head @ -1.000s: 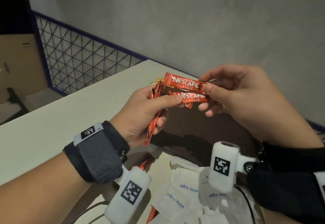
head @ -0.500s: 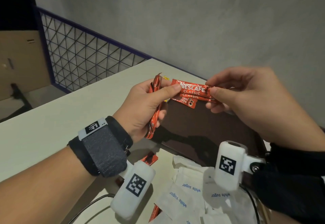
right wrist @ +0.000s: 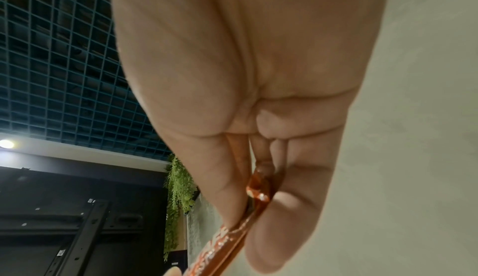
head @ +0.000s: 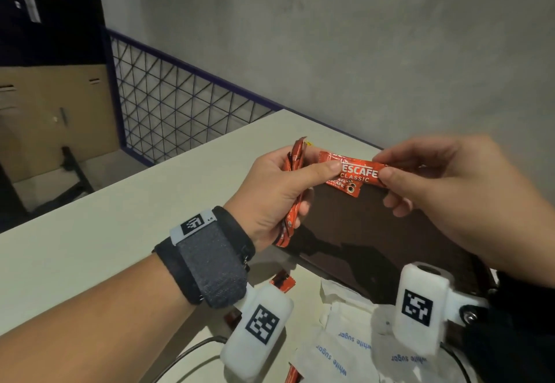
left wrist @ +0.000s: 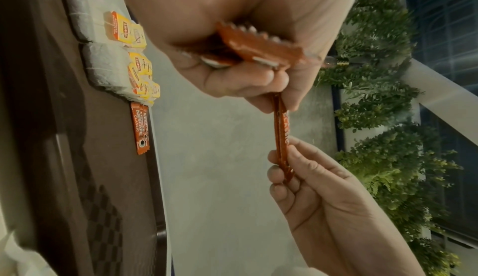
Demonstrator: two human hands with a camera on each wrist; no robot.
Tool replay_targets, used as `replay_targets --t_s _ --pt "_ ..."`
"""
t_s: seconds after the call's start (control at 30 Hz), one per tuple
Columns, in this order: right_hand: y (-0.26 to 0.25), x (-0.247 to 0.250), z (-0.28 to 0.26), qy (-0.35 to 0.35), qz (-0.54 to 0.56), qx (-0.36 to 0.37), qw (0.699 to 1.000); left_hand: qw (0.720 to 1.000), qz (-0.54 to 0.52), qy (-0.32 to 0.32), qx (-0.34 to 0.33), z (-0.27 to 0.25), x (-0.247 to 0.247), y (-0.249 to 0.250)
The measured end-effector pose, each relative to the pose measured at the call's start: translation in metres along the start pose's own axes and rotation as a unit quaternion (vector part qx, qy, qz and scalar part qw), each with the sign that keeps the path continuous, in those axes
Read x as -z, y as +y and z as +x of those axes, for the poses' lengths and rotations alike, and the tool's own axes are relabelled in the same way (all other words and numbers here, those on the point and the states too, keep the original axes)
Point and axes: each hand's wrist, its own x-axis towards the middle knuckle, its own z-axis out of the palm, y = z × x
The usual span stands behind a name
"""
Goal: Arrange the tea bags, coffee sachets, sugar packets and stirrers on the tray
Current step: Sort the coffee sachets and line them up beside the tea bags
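Observation:
My left hand (head: 279, 190) grips a bundle of red coffee sachets (head: 292, 202) upright, and its thumb presses on the end of the sachets held flat in front. My right hand (head: 420, 178) pinches the other end of those two red Nescafe sachets (head: 357, 174), one lying on top of the other, above the dark brown tray (head: 375, 232). In the left wrist view the pinched pair of sachets (left wrist: 282, 135) is seen edge-on between both hands. On the tray (left wrist: 51, 116) lie tea bags with yellow tags (left wrist: 108, 55) and two more coffee sachets (left wrist: 139, 129).
White sugar packets (head: 339, 343) lie piled on the pale table (head: 90, 232) in front of the tray, with loose red sachets (head: 282, 282) beside them. A wire-mesh railing (head: 180, 106) runs past the table's far left edge, under a grey wall.
The two flat sachets have been slid together, so the top one now covers most of the lower one. Both hands stayed at about the same spot above the tray.

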Motion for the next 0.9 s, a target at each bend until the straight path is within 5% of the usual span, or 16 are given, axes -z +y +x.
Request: replay_targets --t_s 0.53,0.8,0.9 --pt "-0.012 -0.010 -0.006 -0.074 -0.098 0.016 0.992 1.000 0.009 0.001 -0.002 -0.001 -0.003 0.000" --pt "0.006 0.013 0.007 0.047 -0.069 -0.039 0.996 0.993 -0.081 0.089 -0.005 0.010 0.008 0.013" --pt "0.005 0.016 0.035 0.028 -0.115 -0.058 0.991 0.987 -0.103 0.124 -0.006 0.016 0.014 0.015"
